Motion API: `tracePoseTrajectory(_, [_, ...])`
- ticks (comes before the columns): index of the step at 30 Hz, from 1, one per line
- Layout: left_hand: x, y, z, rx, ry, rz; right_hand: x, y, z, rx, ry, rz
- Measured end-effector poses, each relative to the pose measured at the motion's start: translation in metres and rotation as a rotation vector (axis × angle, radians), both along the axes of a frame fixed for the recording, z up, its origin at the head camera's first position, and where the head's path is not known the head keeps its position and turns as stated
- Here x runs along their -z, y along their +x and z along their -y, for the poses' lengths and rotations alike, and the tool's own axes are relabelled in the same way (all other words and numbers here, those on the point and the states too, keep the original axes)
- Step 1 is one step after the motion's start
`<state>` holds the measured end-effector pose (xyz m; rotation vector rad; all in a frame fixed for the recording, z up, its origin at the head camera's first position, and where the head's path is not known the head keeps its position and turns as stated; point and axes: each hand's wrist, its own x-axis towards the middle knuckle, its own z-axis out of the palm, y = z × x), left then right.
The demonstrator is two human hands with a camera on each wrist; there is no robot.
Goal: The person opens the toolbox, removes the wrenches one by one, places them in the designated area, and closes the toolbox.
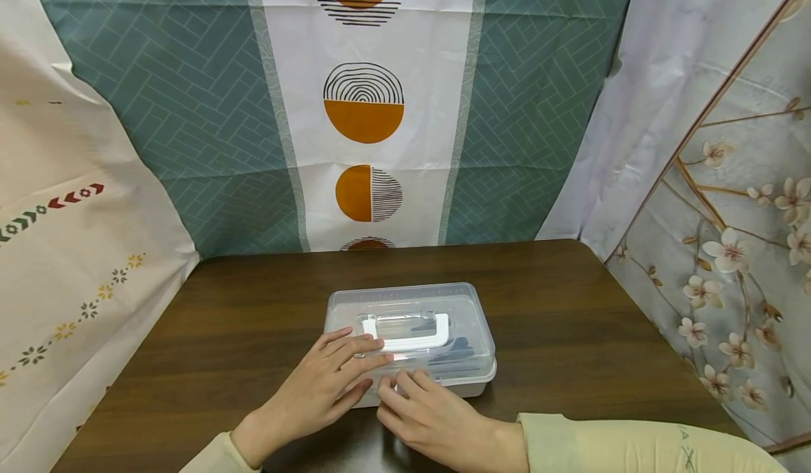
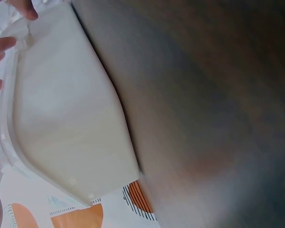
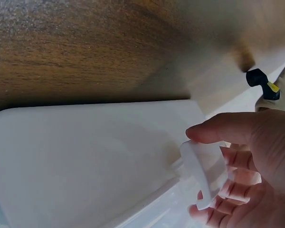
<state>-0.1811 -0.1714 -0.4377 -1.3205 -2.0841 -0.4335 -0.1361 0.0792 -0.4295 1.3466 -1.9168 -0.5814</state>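
A plastic storage box with a clear lid (image 1: 405,300) and a white carry handle (image 1: 415,345) sits on the table. Dark blue-grey items (image 1: 457,352) show blurrily through the lid. My left hand (image 1: 319,385) rests on the lid's front left part, its fingers extended beside the handle. At the front middle, my right hand (image 1: 437,417) pinches the white latch (image 3: 206,166) between thumb and fingers. In the right wrist view the latch stands tilted out from the box's white wall (image 3: 80,152). The left wrist view shows the box's front wall (image 2: 66,104) close up.
The brown wooden table (image 1: 253,318) extends around the box on both sides. A patterned curtain (image 1: 209,107) hangs along its back edge. Pale printed cloths stand at the left (image 1: 82,262) and the right (image 1: 709,304). A dark object with a yellow mark (image 3: 263,84) appears beyond the right hand.
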Motion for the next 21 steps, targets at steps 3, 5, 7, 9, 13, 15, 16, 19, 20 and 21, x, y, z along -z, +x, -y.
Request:
tracePoseTrajectory(3, [0.0,0.0,0.0,0.001,0.003,-0.004,0.0,0.0,-0.001,-0.003,-0.005,0.005])
tracePoseTrajectory(5, [0.001,0.0,0.0,0.0,0.004,-0.005,-0.001,0.0,-0.001,-0.007,-0.009,0.008])
tracePoseTrajectory(7, [0.001,0.0,0.0,-0.004,0.001,-0.001,-0.002,0.0,-0.002,-0.009,-0.007,0.016])
tracePoseTrajectory(9, [0.001,0.0,0.0,-0.006,0.0,0.0,-0.003,0.0,-0.003,-0.008,0.003,0.024])
tracePoseTrajectory(13, [0.001,0.0,-0.001,-0.004,0.005,-0.012,-0.007,0.0,-0.006,0.0,0.046,0.044])
tracePoseTrajectory(15, [0.001,0.0,-0.001,-0.003,0.006,-0.016,-0.009,-0.001,-0.008,-0.003,0.061,0.053])
tracePoseTrajectory(16, [0.001,0.0,-0.001,-0.003,0.007,-0.018,-0.009,-0.002,-0.009,-0.007,0.064,0.057])
tracePoseTrajectory(19, [0.001,0.0,-0.002,-0.003,0.005,-0.017,-0.011,-0.004,-0.01,-0.028,0.063,0.068])
tracePoseTrajectory(20, [0.001,0.0,-0.002,-0.003,0.005,-0.016,-0.011,-0.004,-0.011,-0.038,0.06,0.076])
tracePoseTrajectory(21, [0.001,0.0,-0.002,-0.003,0.004,-0.017,-0.011,-0.005,-0.012,-0.047,0.055,0.084])
